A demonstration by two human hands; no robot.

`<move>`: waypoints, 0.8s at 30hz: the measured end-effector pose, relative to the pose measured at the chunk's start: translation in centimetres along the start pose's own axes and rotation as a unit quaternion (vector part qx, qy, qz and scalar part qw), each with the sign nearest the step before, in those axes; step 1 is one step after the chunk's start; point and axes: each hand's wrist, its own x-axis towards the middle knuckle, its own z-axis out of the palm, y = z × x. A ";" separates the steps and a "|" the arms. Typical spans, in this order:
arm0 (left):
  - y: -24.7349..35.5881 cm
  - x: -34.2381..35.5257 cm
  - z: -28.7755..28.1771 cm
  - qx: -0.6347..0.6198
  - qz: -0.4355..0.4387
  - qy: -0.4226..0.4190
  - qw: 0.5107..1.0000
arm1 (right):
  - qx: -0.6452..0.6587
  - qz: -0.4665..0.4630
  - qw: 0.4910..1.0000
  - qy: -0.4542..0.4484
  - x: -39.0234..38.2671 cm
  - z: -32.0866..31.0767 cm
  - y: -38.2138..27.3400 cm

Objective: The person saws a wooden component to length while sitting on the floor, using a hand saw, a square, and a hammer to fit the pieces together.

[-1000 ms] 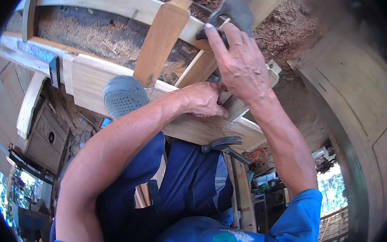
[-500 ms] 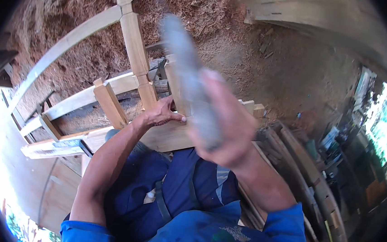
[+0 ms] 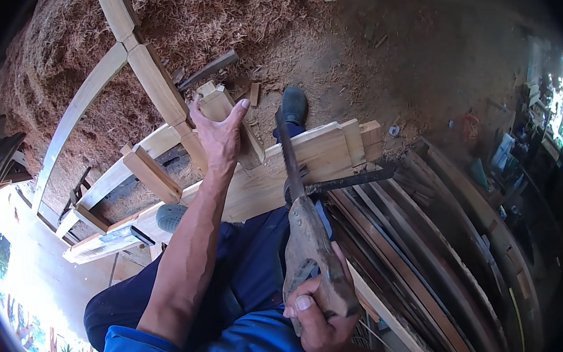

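Note:
My left hand [image 3: 220, 136] grips a short wooden piece [image 3: 251, 145] at the upper part of the framework, its thumb and a finger on either side. My right hand [image 3: 315, 324], low right of centre, holds the worn wooden handle of a handsaw [image 3: 290, 157], whose narrow blade points upward across a pale plank [image 3: 327, 148]. A dark hammer [image 3: 354, 180] lies on the plank, partly hidden behind the saw. The framework of curved and straight pale timbers [image 3: 164, 86] extends to the left of my hands.
My grey perforated shoe [image 3: 170, 217] is below the frame, another shoe [image 3: 294, 104] beyond the plank. Shavings [image 3: 175, 15] heap at the top. Long stacked boards [image 3: 432, 274] line the right, with clutter [image 3: 501, 153] behind. Bright openings show at both sides.
The view has swung to show more floor and stacked boards. My right hand has brought the saw down toward me, handle low. My left hand has shifted up along the timber, thumb pointing upward.

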 end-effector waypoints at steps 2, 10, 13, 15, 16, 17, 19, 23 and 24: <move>0.5 0.1 -0.1 0.064 0.039 -0.010 0.997 | 0.021 0.029 0.999 -0.011 0.1 0.5 -0.4; 0.2 -0.3 0.5 0.007 0.004 0.004 1.000 | 0.085 0.121 0.985 0.092 0.7 5.0 -4.3; 0.0 -0.3 0.5 0.002 0.003 0.013 1.000 | 0.105 0.137 0.983 0.058 0.7 5.1 -2.6; 0.2 -0.3 0.6 0.008 0.002 0.015 1.000 | 0.095 0.140 0.985 0.046 0.9 5.7 -2.0; 0.4 -0.4 0.5 0.010 -0.002 0.010 1.000 | 0.077 0.138 0.986 0.045 1.1 6.0 -2.0; 0.5 -0.5 0.5 0.012 -0.007 0.005 1.000 | 0.076 0.139 0.986 0.048 1.2 6.3 -2.1; 0.7 -0.5 0.6 -0.005 -0.003 0.002 1.000 | 0.083 0.141 0.983 0.080 1.5 6.7 -2.2; 0.4 -0.4 0.7 -0.011 -0.005 0.001 1.000 | 0.068 0.148 0.981 0.109 1.3 6.5 -1.3; 0.5 -0.4 0.7 -0.009 -0.005 -0.001 1.000 | 0.040 0.123 0.989 0.076 2.3 6.2 -0.3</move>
